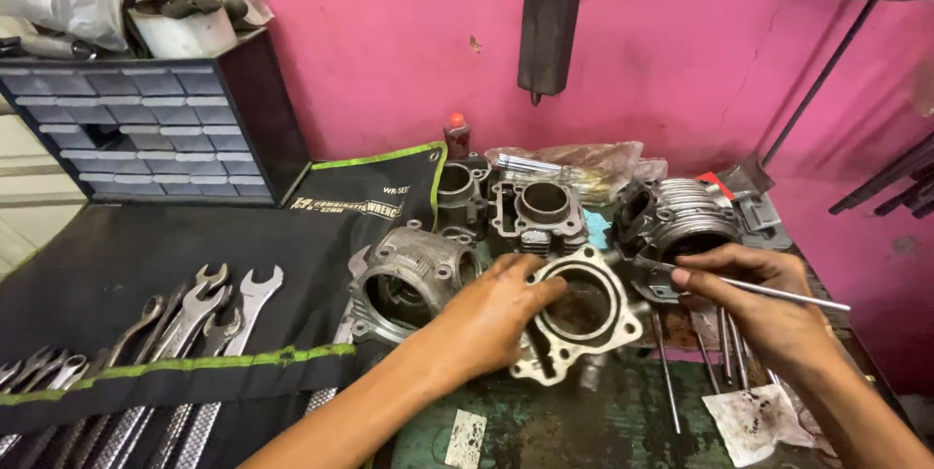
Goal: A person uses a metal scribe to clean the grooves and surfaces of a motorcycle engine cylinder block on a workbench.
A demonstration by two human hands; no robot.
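Hands on the engine cylinder

My left hand [491,318] grips the engine cylinder [581,313] by its rim; my right hand [764,304] pinches a thin metal rod [778,292] just beside it.

Engine cylinders [530,206] crowd the bench [584,430] behind; the wrench roll [146,372] blocks the left; bare bench lies open in front.

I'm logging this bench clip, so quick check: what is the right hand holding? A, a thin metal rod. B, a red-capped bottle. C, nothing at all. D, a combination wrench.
A: the right hand pinches a thin metal rod whose tip points at the engine cylinder that the left hand steadies; the wrenches lie untouched in their roll.
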